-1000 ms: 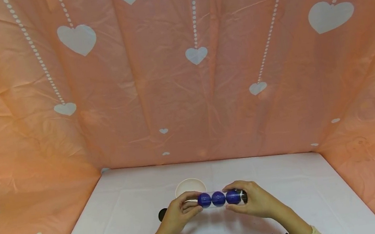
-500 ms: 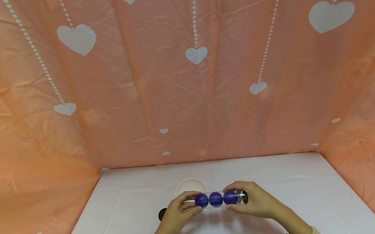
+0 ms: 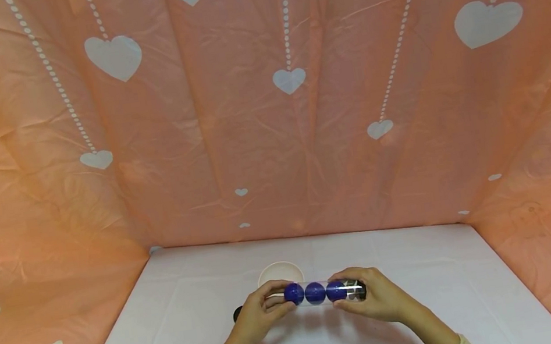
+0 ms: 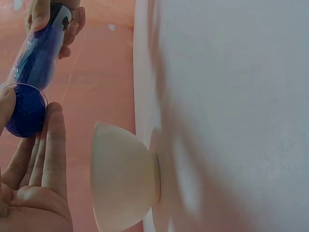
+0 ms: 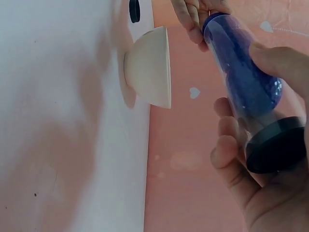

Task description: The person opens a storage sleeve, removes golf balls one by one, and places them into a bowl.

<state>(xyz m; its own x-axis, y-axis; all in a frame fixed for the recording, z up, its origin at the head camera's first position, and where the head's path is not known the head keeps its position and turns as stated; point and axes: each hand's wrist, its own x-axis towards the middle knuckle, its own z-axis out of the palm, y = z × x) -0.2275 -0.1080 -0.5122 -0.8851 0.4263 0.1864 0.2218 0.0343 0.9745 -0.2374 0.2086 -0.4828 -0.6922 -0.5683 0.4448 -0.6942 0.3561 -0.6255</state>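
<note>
A clear tube (image 3: 319, 293) with three blue balls in a row lies level above the white table (image 3: 171, 333), held between both hands. My right hand (image 3: 378, 297) grips the end closed by a black cap (image 5: 275, 150). My left hand (image 3: 260, 310) holds the open end, thumb and fingers around the mouth. In the left wrist view the nearest blue ball (image 4: 24, 111) sits right at that mouth, against my left hand (image 4: 41, 179). A white bowl (image 3: 279, 271) stands on the table just behind the hands.
A small black lid (image 3: 236, 315) lies on the table left of my left wrist. An orange cloth with white hearts (image 3: 296, 134) walls in the back and both sides of the table.
The three blue balls have slid a little to the left inside the tube, toward my left hand. Both hands keep their hold on the tube.
</note>
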